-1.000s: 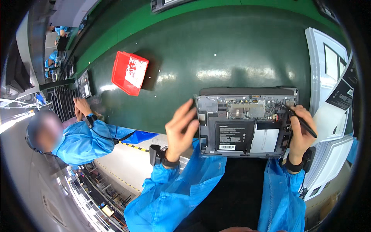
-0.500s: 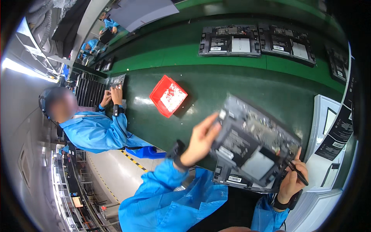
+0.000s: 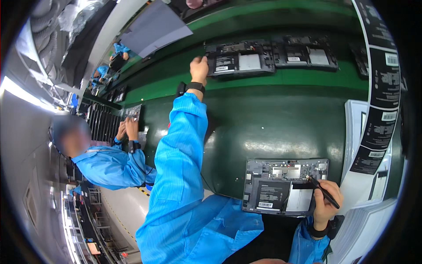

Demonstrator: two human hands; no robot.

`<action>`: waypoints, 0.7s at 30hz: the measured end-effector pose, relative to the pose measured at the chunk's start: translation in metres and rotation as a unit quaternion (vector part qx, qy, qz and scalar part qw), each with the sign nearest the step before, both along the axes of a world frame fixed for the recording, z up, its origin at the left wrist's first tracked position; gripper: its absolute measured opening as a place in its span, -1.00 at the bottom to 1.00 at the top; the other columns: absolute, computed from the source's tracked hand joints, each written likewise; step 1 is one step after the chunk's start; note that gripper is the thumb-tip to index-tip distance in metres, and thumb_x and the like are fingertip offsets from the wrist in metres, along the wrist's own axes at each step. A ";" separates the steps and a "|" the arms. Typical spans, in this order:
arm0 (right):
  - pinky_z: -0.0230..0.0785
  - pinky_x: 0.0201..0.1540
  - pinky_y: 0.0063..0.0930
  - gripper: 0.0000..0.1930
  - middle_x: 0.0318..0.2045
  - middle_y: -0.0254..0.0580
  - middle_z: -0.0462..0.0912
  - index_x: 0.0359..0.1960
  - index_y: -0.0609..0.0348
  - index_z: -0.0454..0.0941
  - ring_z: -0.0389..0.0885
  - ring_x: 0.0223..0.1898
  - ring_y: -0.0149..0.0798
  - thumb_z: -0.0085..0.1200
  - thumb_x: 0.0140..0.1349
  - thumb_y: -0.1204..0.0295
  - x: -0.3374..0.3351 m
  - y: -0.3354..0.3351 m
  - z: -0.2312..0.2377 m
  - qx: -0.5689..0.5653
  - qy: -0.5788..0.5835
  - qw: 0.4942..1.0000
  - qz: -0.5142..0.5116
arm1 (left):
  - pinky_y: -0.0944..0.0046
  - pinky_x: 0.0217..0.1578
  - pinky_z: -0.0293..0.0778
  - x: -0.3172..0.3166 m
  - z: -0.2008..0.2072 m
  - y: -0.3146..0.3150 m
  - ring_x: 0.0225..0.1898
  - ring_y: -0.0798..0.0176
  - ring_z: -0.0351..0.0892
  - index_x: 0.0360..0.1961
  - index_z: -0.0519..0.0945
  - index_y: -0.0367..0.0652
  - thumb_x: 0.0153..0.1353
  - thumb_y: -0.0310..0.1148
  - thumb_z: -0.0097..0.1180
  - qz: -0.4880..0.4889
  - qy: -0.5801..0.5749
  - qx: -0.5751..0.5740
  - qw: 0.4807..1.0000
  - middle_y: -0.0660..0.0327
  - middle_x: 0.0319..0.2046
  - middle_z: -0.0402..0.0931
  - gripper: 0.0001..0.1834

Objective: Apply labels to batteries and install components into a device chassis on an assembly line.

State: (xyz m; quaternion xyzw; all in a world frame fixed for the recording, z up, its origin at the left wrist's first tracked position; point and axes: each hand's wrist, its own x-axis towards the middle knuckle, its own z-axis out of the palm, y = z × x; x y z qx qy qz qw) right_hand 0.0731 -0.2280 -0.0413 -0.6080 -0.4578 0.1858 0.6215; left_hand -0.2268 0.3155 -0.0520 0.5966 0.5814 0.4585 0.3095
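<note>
My left hand (image 3: 199,69) reaches far across the bench, its fingers closed at the left edge of an opened laptop base (image 3: 223,61) on the green strip. Black tweezers (image 3: 324,192) sit in my right hand (image 3: 327,204), which is closed around them. Their tip points at the circuit board of another opened laptop base (image 3: 285,187) lying flat near me at the bench's front edge. That base shows a black battery (image 3: 270,193) and a light grey panel (image 3: 300,198). My left sleeve hides nearly all of the red tray.
More opened laptop bases (image 3: 305,55) line the green strip. Black printed label sheets (image 3: 380,101) hang at the right over white trays (image 3: 354,127). On the left a co-worker (image 3: 110,165) in blue handles a board beside stacked dark panels (image 3: 103,123).
Before, both hands held a laptop base tilted above another one. Now my left hand has let go and stretched to the far strip. One base shows flat near me; my right hand keeps the tweezers.
</note>
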 end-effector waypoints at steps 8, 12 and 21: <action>0.48 -0.05 -0.35 -0.78 -0.24 0.04 0.71 -0.21 0.41 0.63 0.66 -0.18 -0.10 0.27 0.07 0.73 0.012 0.026 0.000 -0.046 -0.081 0.994 -0.063 | 0.15 -0.05 0.57 0.115 0.030 -0.275 -0.14 0.03 0.68 -0.08 0.66 -0.31 0.13 -0.38 0.37 -0.519 0.204 0.115 0.822 0.00 -0.19 0.66 -0.65; 0.47 -0.10 -0.43 -0.78 -0.21 0.00 0.70 -0.19 0.41 0.63 0.66 -0.19 -0.18 0.27 0.10 0.72 0.000 0.042 -0.006 -0.086 -0.013 0.994 -0.059 | 0.12 -0.14 0.58 0.127 0.007 -0.341 -0.21 -0.02 0.65 -0.14 0.69 -0.31 0.07 -0.34 0.43 -0.516 0.176 0.074 0.835 0.05 -0.19 0.68 -0.64; 0.33 -0.51 -0.76 -0.80 -0.28 -0.19 0.70 -0.17 0.34 0.68 0.58 -0.43 -0.57 0.31 0.14 0.64 -0.034 0.052 -0.011 -0.091 0.077 0.993 -0.020 | 0.18 -0.24 0.61 0.120 -0.003 -0.356 -0.27 0.06 0.67 -0.22 0.69 -0.27 0.10 -0.54 0.34 -0.470 0.158 0.138 0.857 0.11 -0.28 0.66 -0.81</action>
